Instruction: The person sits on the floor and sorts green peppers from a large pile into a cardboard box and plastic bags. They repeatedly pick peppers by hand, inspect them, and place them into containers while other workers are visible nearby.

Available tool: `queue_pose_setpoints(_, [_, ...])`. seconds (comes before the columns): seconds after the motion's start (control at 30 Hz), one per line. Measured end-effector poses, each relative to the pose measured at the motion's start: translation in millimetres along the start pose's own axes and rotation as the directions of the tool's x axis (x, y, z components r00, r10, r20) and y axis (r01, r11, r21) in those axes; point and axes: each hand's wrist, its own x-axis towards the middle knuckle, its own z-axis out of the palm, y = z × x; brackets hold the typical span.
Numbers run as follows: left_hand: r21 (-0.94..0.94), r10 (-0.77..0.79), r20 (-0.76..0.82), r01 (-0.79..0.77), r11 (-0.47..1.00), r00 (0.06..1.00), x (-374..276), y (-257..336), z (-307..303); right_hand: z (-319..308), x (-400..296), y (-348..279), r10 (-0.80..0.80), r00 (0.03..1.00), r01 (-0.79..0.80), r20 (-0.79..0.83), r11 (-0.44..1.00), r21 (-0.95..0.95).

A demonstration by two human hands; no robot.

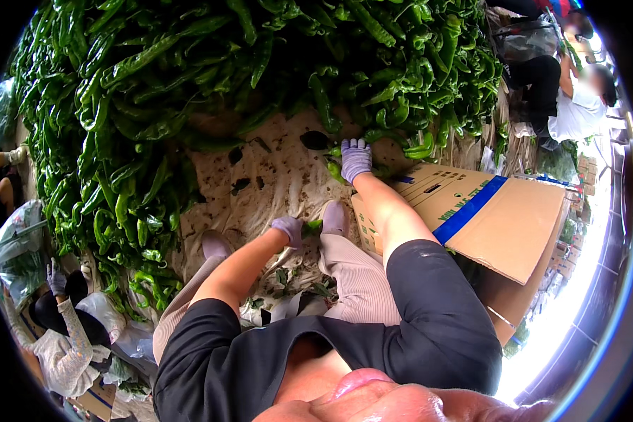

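Observation:
A tall heap of long green peppers [137, 95] rises in front of me from a stained cloth sheet [264, 179]. My right hand [356, 158], in a pale purple glove, reaches to the foot of the heap, its fingers over a light green pepper [336, 172]; whether it grips it I cannot tell. Nearer to me, my left hand [289, 231] wears a similar glove and is closed around a green pepper [312, 228], which sticks out beside my right shoe [336, 217].
An open cardboard box [506, 211] with blue tape lies at my right. Leaf scraps [282, 277] litter the sheet between my legs. One person [68, 348] works at lower left, another [575, 105] sits at upper right, and plastic bags [21, 237] stand at far left.

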Motion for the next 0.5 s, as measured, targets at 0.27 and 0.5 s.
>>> queue_pose_setpoints(0.27, [-0.967,0.019,-0.097,-0.099,0.234,0.995,19.9,-76.9,-81.6,-30.8,47.8,27.3,-0.431,0.797,0.301,0.424,0.891,0.340])
queue_pose_setpoints(0.5, [-0.851,-0.371,-0.431,-0.507,-0.135,0.823,9.9,-66.8,-180.1,-98.1,84.3,46.0,-0.126,0.979,-0.141,0.159,0.142,0.980])
